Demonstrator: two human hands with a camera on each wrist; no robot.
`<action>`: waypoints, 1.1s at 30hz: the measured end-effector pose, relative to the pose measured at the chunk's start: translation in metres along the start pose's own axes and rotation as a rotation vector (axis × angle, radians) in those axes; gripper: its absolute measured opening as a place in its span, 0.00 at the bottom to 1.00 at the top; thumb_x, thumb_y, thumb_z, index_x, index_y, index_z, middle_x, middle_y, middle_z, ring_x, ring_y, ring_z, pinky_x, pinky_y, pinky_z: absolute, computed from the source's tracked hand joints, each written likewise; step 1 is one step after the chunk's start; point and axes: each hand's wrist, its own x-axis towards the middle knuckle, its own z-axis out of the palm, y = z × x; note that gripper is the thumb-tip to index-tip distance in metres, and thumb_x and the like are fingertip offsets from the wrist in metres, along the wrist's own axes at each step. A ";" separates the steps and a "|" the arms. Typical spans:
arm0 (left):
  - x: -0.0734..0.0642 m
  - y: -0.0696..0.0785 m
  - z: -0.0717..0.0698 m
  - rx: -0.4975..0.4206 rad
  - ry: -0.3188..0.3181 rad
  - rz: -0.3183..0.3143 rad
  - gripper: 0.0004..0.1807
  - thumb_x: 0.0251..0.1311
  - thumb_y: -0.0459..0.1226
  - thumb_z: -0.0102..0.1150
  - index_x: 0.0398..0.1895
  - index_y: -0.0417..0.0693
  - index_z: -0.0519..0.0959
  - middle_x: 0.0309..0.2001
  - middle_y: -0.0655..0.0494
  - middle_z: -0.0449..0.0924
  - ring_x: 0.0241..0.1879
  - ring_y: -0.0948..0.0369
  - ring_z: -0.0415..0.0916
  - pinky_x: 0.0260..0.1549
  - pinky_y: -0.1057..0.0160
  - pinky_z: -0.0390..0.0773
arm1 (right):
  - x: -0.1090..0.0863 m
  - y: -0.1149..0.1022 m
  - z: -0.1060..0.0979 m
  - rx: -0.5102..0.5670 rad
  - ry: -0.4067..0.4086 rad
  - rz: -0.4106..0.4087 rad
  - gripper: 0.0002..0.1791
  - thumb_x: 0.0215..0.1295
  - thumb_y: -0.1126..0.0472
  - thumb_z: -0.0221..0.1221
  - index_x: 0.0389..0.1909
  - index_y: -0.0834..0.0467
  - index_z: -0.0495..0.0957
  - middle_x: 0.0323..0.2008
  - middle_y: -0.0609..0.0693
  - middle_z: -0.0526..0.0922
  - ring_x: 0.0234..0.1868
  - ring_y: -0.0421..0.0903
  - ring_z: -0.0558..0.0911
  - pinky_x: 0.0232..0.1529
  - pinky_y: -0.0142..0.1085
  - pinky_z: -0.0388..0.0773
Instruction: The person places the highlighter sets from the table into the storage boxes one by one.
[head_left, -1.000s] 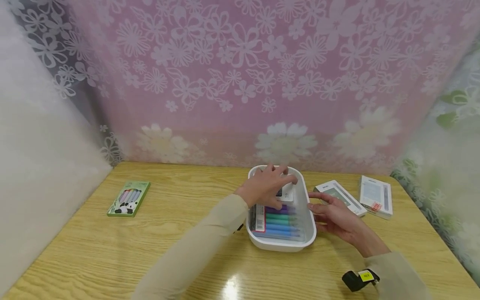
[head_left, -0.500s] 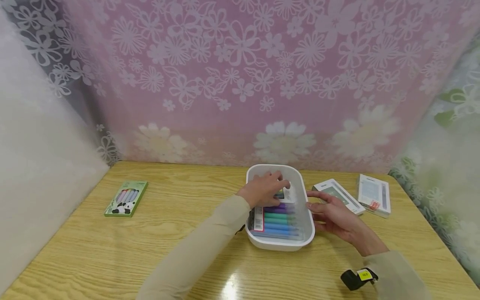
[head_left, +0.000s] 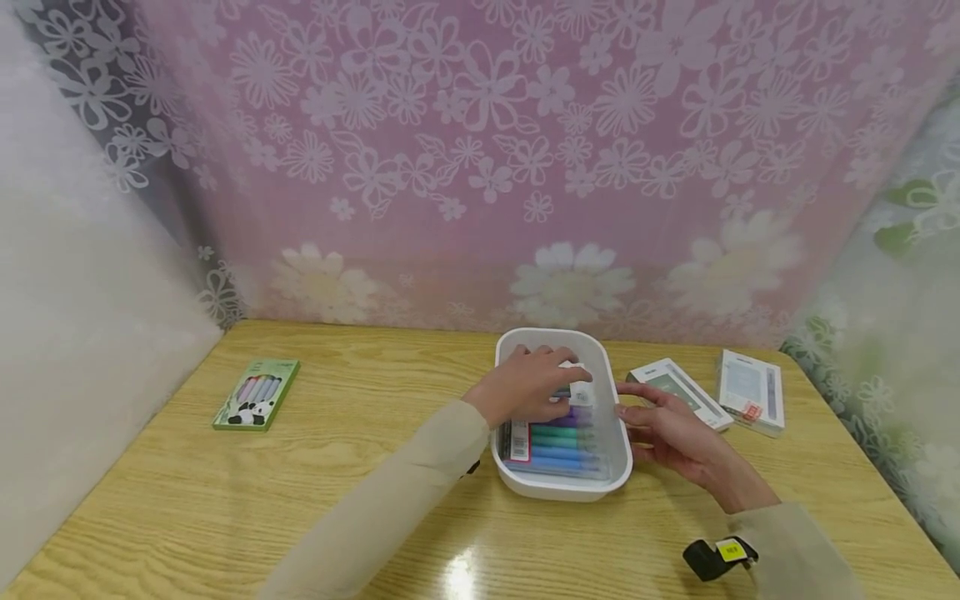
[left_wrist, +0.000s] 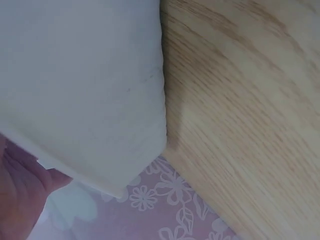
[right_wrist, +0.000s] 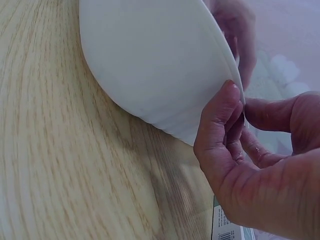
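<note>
A white plastic bin (head_left: 558, 493) stands on the wooden table, with a clear pack of purple, green and blue pens (head_left: 558, 450) lying inside. My left hand (head_left: 521, 387) reaches over the bin's left side, thumb and fingers around a small white packet (head_left: 581, 393) with a dark part; the palm hides most of it. My right hand (head_left: 675, 433) grips the bin's right rim; the right wrist view shows thumb and fingers (right_wrist: 220, 110) pinching that rim from both sides. In the left wrist view the bin's outer wall fills much of the picture, with the left hand (left_wrist: 22, 187) beyond its rim.
Two white boxes, one with a green panel (head_left: 678, 392) and one with a red sticker (head_left: 750, 392), lie right of the bin. A green panda-print marker box (head_left: 257, 395) lies far left. A flowered curtain (head_left: 480, 167) hangs behind the table's back edge (head_left: 390, 330).
My left hand's fingers have drawn closer together around the white packet, and the hand sits slightly lower in the bin. The right hand stays on the rim.
</note>
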 end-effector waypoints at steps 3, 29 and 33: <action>-0.006 0.002 -0.004 0.001 0.056 0.034 0.29 0.72 0.54 0.53 0.75 0.72 0.67 0.77 0.60 0.64 0.73 0.57 0.66 0.65 0.43 0.72 | 0.000 0.000 0.000 -0.009 0.005 0.003 0.38 0.76 0.55 0.57 0.79 0.56 0.50 0.50 0.45 0.83 0.48 0.44 0.86 0.47 0.41 0.87; -0.058 -0.008 0.001 -0.067 0.263 -0.033 0.36 0.67 0.67 0.48 0.78 0.74 0.62 0.81 0.57 0.56 0.81 0.49 0.53 0.71 0.31 0.58 | -0.002 0.000 0.002 -0.007 0.025 0.004 0.38 0.76 0.56 0.58 0.79 0.56 0.51 0.49 0.46 0.83 0.47 0.43 0.86 0.48 0.41 0.87; -0.064 -0.012 0.000 -0.084 0.266 -0.047 0.37 0.67 0.66 0.48 0.78 0.72 0.63 0.82 0.56 0.55 0.81 0.47 0.53 0.71 0.30 0.58 | -0.002 0.000 0.003 -0.007 0.018 0.000 0.38 0.76 0.56 0.58 0.79 0.56 0.51 0.49 0.46 0.84 0.47 0.43 0.86 0.48 0.41 0.87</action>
